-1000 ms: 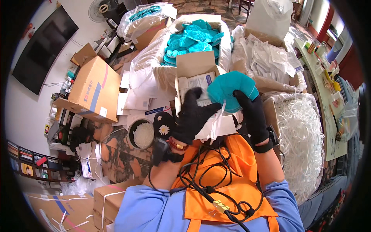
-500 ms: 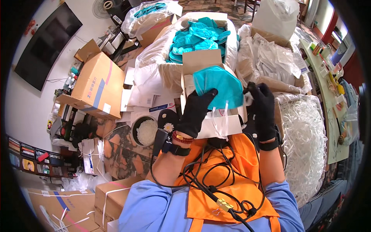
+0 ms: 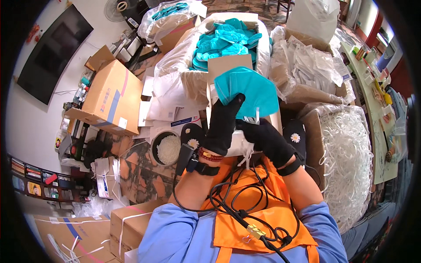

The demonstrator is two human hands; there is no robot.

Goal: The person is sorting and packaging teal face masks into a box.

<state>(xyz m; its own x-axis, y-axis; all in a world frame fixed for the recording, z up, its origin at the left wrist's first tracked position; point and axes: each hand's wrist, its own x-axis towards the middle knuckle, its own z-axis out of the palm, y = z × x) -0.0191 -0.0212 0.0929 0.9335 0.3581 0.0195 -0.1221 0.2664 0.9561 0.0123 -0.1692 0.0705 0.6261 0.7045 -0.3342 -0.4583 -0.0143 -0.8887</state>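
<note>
A teal folded face mask [image 3: 252, 90] is held up in front of me, over a small open box [image 3: 275, 120] between my legs. My left hand [image 3: 222, 125], in a black glove, grips its lower left edge, with the thumb lying on the front. Black-gloved too, my right hand [image 3: 269, 140] has its fingers closed at the mask's lower edge, around the white straps [image 3: 247, 154]. Strap ends show above and below those fingers, while the exact pinch is hidden. Behind the mask, the box's raised cardboard flap [image 3: 229, 64] stands upright.
Ahead, a plastic-lined carton [image 3: 263, 59] holds a heap of teal masks [image 3: 228, 41]. To the right are a carton of clear packets [image 3: 309, 65] and one of white straps [image 3: 344, 153]. A round bin of white pieces [image 3: 167, 149] and a large carton [image 3: 112, 94] stand left.
My right hand has moved left and down from the mask's right side to its lower edge, closing around the straps. The left hand keeps its hold; the mask has tilted and risen slightly.
</note>
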